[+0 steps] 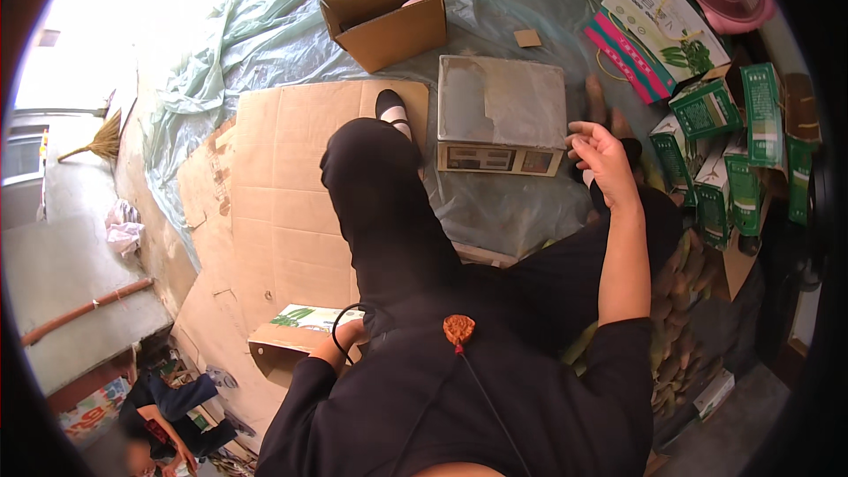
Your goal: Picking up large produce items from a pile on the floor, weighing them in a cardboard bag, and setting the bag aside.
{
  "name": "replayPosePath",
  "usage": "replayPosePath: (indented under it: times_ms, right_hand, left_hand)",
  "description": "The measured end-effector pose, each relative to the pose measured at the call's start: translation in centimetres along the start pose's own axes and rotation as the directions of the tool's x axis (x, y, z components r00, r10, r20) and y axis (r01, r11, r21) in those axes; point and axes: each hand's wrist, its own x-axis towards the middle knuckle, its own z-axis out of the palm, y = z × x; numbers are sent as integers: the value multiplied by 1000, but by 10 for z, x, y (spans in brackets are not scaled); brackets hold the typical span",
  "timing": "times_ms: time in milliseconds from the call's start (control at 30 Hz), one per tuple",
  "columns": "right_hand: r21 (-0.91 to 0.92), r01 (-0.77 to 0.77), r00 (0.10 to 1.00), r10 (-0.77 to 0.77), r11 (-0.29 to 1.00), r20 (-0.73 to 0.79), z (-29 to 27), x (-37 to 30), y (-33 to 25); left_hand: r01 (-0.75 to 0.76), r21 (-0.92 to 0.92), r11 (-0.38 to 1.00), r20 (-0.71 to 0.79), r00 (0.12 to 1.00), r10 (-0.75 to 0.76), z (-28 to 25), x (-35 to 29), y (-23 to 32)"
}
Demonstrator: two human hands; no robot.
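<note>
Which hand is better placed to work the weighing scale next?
Right. The right hand hovers open at the scale's right front corner, while the left hand is low by the hip, against a printed carton.

At frame centre the right hand (601, 155) hovers open beside a grey scale (503, 106); the left hand (346, 336) grips a carton (296, 336) lower left.

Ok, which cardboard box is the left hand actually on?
The flat one with the green leaf print by the person's left knee; the left hand rests on its edge. The plain brown open box sits far off on the plastic sheet.
</note>
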Motion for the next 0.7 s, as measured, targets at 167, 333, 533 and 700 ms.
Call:
replayPosePath:
  times_ms: [167, 333, 533, 700]
  right_hand:
    - [48, 81, 997, -81, 996, -2, -3, -6, -8]
    - [58, 166, 984, -170, 984, 61, -5, -10, -12]
    - [46, 192, 979, -195, 980, 67, -9, -15, -9]
    - [62, 185, 980, -189, 981, 60, -8, -17, -13]
  left_hand:
    - [83, -58, 995, -86, 992, -87, 12, -43, -11]
    - [150, -138, 979, -168, 971, -172, 30, -75, -27]
    - [199, -260, 945, -235, 936, -262, 61, -107, -46]
    - [223, -374, 900, -267, 904, -335, 92, -134, -59]
